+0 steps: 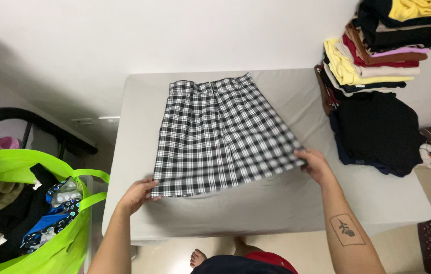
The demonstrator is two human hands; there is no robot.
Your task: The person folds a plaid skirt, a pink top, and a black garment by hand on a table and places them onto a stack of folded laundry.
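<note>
A black-and-white plaid skirt (220, 134) lies spread flat on a pale grey table (276, 208), waistband at the far side, hem toward me. My left hand (136, 195) pinches the near left corner of the hem. At the near right corner of the hem, my right hand (316, 163) grips the cloth. Both arms reach in from the bottom edge of the view.
A tall stack of folded clothes (378, 56) stands at the table's far right, with a dark folded pile (378, 132) in front of it. A bright green bag (37, 218) full of clothes sits on the left. A bare foot (198, 258) shows below the table's near edge.
</note>
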